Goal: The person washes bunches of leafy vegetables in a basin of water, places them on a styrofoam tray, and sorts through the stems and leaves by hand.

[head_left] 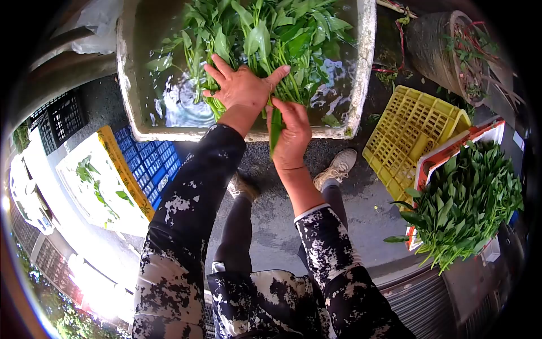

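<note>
Leafy greens (265,39) that look like water spinach lie in a white-walled tub (364,73) of water. My left hand (243,87) is spread flat over the stems, its fingers apart and pressing on the bunch. Just below it, near the tub's front rim, my right hand (292,130) is closed with a long green leaf (275,131) pinched between thumb and fingers. The leaf's tip hangs down toward me. Some of the right fingers are turned out of sight.
To the right, a yellow plastic crate (415,133) stands beside a box (423,164) heaped with cut greens (463,198). On the left are a blue crate (149,164), a white foam box (101,186) with loose leaves and a black crate (59,121). My shoes (337,166) are below the tub.
</note>
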`<state>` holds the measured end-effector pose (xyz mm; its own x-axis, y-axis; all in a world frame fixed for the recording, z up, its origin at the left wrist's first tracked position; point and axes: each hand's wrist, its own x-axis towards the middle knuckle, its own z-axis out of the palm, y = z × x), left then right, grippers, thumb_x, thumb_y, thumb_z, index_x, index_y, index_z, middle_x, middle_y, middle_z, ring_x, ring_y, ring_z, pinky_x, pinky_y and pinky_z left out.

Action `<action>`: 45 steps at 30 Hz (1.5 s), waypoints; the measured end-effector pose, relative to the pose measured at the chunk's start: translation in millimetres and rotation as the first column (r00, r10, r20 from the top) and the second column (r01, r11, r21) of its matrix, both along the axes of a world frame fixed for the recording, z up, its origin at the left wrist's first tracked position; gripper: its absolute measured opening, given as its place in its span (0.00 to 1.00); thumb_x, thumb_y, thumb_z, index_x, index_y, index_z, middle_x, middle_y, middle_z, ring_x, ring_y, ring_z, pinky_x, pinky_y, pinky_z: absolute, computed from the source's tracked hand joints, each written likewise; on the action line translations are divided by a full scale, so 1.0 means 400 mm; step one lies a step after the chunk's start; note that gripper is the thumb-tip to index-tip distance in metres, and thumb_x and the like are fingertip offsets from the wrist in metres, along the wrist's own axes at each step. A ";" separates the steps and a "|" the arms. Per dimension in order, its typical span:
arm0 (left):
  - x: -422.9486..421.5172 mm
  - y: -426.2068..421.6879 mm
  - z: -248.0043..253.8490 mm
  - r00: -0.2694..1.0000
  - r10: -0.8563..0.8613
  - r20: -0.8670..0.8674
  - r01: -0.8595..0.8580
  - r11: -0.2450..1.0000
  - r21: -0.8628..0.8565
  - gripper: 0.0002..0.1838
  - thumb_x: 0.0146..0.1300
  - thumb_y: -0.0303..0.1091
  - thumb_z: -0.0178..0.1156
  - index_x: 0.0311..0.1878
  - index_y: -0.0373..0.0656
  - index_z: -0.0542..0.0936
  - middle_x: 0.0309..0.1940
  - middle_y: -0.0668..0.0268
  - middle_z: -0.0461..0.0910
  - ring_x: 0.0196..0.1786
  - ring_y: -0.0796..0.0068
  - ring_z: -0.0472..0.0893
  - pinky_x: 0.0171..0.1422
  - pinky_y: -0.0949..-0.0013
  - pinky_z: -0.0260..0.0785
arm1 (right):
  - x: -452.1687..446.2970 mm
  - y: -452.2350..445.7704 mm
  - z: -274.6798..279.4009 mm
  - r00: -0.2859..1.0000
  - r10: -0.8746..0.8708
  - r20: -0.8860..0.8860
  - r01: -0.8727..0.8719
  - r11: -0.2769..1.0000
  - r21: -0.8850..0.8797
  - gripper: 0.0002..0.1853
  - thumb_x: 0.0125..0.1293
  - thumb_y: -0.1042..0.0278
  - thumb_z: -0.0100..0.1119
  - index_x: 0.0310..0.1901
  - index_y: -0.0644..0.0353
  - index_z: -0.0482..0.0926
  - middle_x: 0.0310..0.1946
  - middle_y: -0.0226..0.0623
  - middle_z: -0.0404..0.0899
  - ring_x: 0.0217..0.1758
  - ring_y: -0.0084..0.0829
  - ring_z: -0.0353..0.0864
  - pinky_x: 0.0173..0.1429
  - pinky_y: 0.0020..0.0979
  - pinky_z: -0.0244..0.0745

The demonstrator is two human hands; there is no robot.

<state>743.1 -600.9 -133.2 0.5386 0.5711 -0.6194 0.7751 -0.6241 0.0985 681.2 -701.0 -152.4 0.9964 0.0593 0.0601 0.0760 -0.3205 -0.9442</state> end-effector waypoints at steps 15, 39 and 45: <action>0.003 -0.078 -0.092 0.984 -0.139 -0.112 0.157 0.971 0.180 0.31 0.53 0.64 0.50 0.50 0.49 0.77 0.70 0.60 0.41 0.71 0.53 0.34 0.62 0.34 0.47 | -0.062 -0.090 -0.020 0.976 0.111 -0.189 -0.117 0.993 -0.020 0.11 0.47 0.82 0.57 0.35 0.62 0.75 0.30 0.41 0.75 0.33 0.42 0.76 0.35 0.33 0.70; -0.100 0.225 -0.087 0.670 0.731 0.130 -0.462 0.547 -0.698 0.62 0.44 0.73 0.53 0.68 0.42 0.33 0.69 0.53 0.43 0.69 0.57 0.49 0.69 0.54 0.45 | 0.289 0.002 0.053 0.379 0.097 -0.920 -0.609 0.775 -0.170 0.65 0.38 0.34 0.66 0.63 0.78 0.40 0.57 0.66 0.58 0.63 0.50 0.60 0.66 0.35 0.57; -0.153 0.278 -0.297 0.989 -0.150 -0.009 0.137 0.923 -0.361 0.55 0.44 0.50 0.67 0.68 0.49 0.40 0.66 0.51 0.51 0.67 0.58 0.55 0.67 0.62 0.51 | 0.249 0.044 -0.118 0.523 0.163 -0.837 -0.495 0.857 -0.143 0.53 0.43 0.42 0.67 0.59 0.78 0.54 0.54 0.62 0.64 0.57 0.48 0.68 0.62 0.35 0.62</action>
